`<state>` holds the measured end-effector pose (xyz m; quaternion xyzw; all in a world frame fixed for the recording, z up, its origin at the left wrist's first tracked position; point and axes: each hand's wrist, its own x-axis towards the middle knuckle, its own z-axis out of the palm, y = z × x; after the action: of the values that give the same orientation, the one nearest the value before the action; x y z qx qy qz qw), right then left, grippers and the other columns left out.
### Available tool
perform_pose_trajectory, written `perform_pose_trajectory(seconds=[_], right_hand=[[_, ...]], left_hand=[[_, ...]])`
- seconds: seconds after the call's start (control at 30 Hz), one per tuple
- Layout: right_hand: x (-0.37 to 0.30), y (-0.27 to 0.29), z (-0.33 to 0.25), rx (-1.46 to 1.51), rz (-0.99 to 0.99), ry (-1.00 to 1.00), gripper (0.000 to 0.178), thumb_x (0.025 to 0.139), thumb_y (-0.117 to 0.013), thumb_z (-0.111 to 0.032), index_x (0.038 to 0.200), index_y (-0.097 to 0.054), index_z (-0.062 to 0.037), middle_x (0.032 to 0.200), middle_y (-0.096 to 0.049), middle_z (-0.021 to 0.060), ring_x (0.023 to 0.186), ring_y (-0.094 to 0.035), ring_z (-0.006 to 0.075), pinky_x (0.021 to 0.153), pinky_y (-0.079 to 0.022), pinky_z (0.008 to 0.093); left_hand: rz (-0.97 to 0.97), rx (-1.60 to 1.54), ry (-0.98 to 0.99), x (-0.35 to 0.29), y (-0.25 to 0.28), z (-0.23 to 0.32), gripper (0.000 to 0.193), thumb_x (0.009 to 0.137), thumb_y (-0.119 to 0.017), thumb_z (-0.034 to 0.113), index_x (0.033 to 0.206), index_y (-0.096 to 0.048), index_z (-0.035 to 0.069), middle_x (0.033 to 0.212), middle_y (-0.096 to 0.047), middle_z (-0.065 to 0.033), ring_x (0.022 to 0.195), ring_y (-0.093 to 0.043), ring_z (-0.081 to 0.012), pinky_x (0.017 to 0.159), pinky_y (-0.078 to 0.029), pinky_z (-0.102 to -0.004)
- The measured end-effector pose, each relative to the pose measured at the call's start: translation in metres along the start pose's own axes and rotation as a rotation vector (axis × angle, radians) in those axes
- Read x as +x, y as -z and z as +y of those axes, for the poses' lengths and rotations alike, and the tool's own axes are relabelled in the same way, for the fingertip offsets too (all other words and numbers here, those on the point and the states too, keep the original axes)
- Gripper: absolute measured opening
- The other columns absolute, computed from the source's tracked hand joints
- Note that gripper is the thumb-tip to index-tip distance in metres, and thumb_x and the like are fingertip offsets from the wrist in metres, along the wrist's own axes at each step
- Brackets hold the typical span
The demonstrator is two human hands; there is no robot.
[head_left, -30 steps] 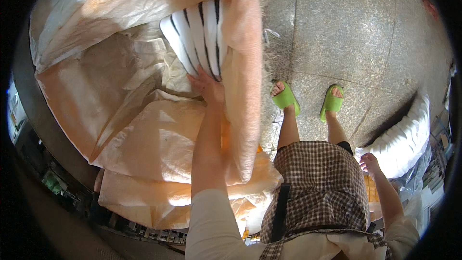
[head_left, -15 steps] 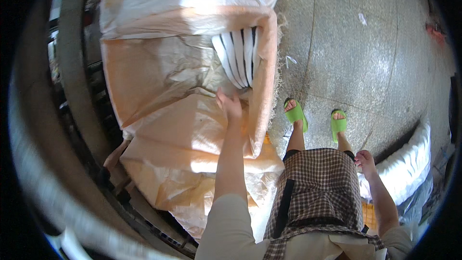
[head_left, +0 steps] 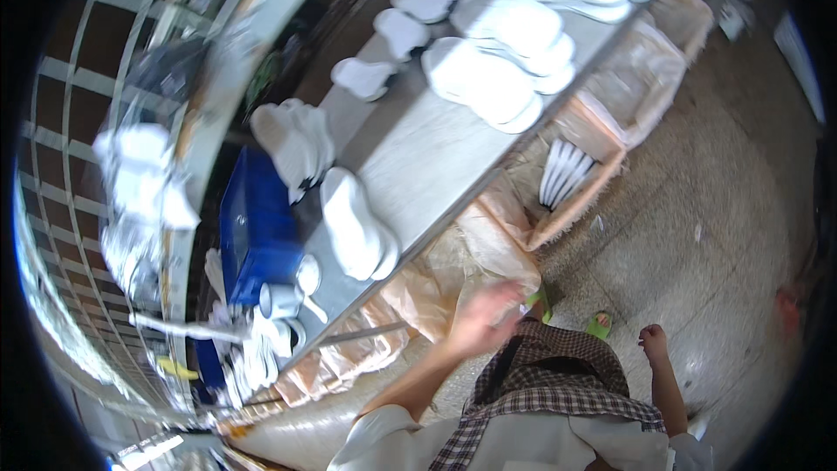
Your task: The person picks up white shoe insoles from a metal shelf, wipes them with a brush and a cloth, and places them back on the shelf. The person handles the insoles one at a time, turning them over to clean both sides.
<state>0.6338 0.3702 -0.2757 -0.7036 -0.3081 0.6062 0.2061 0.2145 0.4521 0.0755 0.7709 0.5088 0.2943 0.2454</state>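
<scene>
My left hand (head_left: 488, 318) is blurred by motion over the front of the lined bins beside the bench. Its fingers look loosely apart, and I see nothing in them. My right hand (head_left: 652, 342) hangs at my right side over the floor, fingers loosely bent, holding nothing visible. Ahead, a stack of white sole-shaped pieces (head_left: 567, 173) stands on edge inside a pinkish lined bin (head_left: 575, 215). More white sole-shaped pieces lie in piles on the grey bench (head_left: 410, 157), among them a near pile (head_left: 353, 225) and a larger far pile (head_left: 484, 83).
A blue crate (head_left: 257, 227) stands along the bench's left side, with a white cup (head_left: 281, 301) near it. A wire grid (head_left: 74, 122) rises at the left. Another lined bin (head_left: 632, 78) stands farther along. Concrete floor (head_left: 689, 235) lies to the right.
My view has swung up and left, bringing the bench and its white piles into sight. My left hand has come back out of the bin toward me. My right hand stays at my side.
</scene>
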Motion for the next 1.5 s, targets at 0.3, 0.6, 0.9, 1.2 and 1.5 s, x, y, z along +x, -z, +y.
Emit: perform_pose_trajectory(seconds=[0.3, 0.6, 0.9, 1.2, 1.5], right_hand=[[-0.003, -0.036, -0.100, 0.024, -0.041, 0.204, 0.007, 0.084, -0.055, -0.007, 0.089, -0.054, -0.0025, 0.078, -0.060, 0.0065, 0.069, -0.059, 0.0152, 0.061, -0.052, 0.0297], [-0.077, -0.194, -0.210, -0.293, -0.303, 0.613, 0.017, 0.084, -0.063, -0.013, 0.098, -0.060, -0.0037, 0.087, -0.063, 0.0102, 0.078, -0.062, 0.0195, 0.068, -0.051, 0.0313], [-0.118, -0.226, -0.225, -0.482, -0.374, 0.576, 0.019, 0.083, -0.064, -0.019, 0.097, -0.063, -0.0050, 0.092, -0.064, 0.0130, 0.080, -0.064, 0.0249, 0.071, -0.051, 0.0344], [-0.111, -0.178, -0.222, -0.431, -0.312, 0.581, 0.014, 0.079, -0.061, -0.009, 0.092, -0.063, -0.0037, 0.086, -0.062, 0.0143, 0.079, -0.062, 0.0250, 0.071, -0.049, 0.0345], [-0.110, -0.181, -0.328, 0.097, -0.523, 0.749, 0.043, 0.086, -0.067, -0.014, 0.124, -0.050, -0.0003, 0.106, -0.061, 0.0083, 0.099, -0.059, 0.0153, 0.085, -0.048, 0.0289]], left_hand=[[1.169, -0.476, 0.585, -0.013, 0.276, -0.151, 0.066, 0.088, -0.065, 0.023, 0.139, -0.026, 0.009, 0.134, -0.038, -0.0169, 0.108, -0.054, -0.0271, 0.089, -0.047, -0.0399], [0.899, -1.288, 0.605, -0.009, 0.336, -0.344, 0.088, 0.075, -0.072, 0.049, 0.140, -0.030, 0.007, 0.140, -0.035, -0.0202, 0.128, -0.037, -0.0379, 0.106, -0.032, -0.0548], [1.095, -1.302, 0.772, 0.036, 0.353, -0.332, 0.064, 0.081, -0.069, 0.040, 0.131, -0.041, 0.013, 0.138, -0.039, -0.0138, 0.123, -0.040, -0.0344, 0.102, -0.036, -0.0517], [1.023, -1.616, 0.797, 0.097, 0.362, -0.268, 0.044, 0.082, -0.067, 0.023, 0.122, -0.053, 0.011, 0.131, -0.041, -0.0155, 0.119, -0.038, -0.0431, 0.086, -0.054, -0.0398], [0.590, -1.781, 0.597, 0.033, 0.254, -0.030, 0.035, 0.089, -0.060, 0.018, 0.118, -0.052, 0.000, 0.127, -0.047, -0.0213, 0.119, -0.038, -0.0505, 0.090, -0.053, -0.0442]])
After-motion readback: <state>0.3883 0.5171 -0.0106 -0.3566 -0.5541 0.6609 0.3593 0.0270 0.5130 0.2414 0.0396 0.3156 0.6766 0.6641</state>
